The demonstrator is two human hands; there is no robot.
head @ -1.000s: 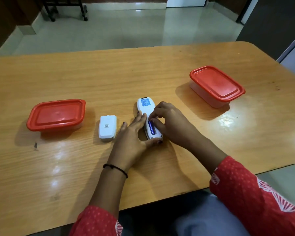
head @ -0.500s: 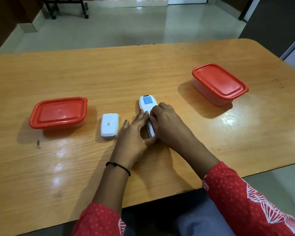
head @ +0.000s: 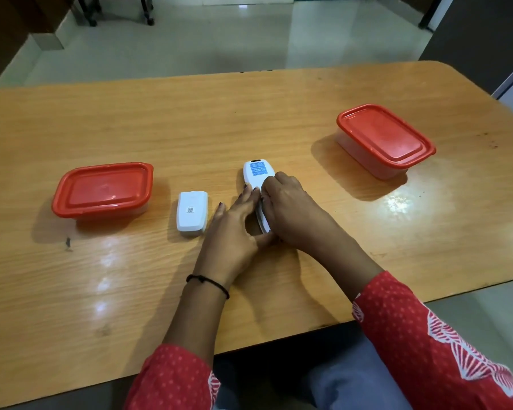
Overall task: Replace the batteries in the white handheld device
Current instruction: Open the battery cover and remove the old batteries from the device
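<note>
Head view: a battery could seat crooked or reversed, since the right hand (head: 290,208) curls its fingers over the near half of the slim white plastic handheld device (head: 256,176), hiding it, and the device may skid on the glossy wooden table (head: 279,119). The left hand (head: 234,229), fingers straight, braces its side. The device lies face down mid-table (blue label up), with the white rectangular cover (head: 192,211) just left.

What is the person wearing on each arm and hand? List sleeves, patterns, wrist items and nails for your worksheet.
The left sleeve and right sleeve are red with tiny pale dots. The right one also carries white ribbed leaf-like motifs. A thin black thread band circles the left wrist. The left hand has dark nails; the right hand shows no ring or band.
</note>
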